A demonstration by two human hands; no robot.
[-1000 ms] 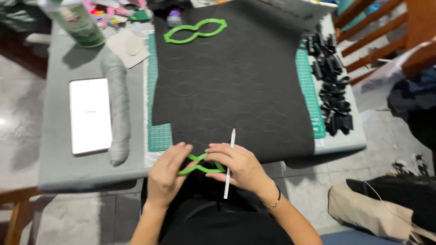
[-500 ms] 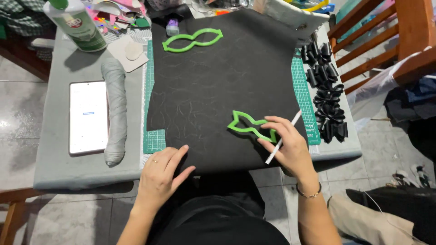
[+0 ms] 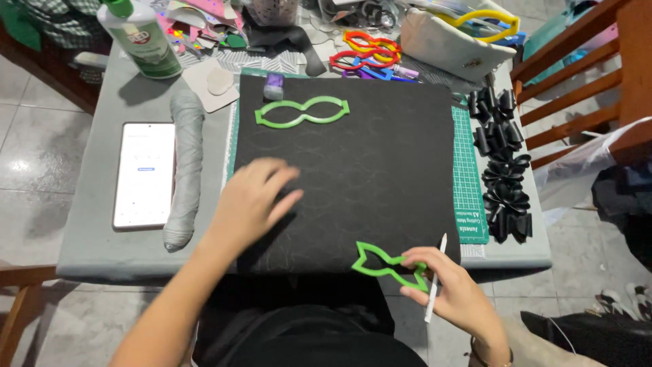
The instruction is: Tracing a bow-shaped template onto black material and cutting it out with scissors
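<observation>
grey table [image 3: 88, 251] | grey tiled floor [image 3: 27, 170] | wooden chair [image 3: 584, 88]

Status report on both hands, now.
Left hand flat on black sheet. Right hand grips green template and white pen. Nothing in the way.

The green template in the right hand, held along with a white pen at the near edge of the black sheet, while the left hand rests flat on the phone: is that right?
Not quite. In the head view the left hand lies flat on the black sheet, not on the phone, which sits untouched further left. The rest holds: the right hand grips the green template and the white pen at the sheet's near edge.
</observation>
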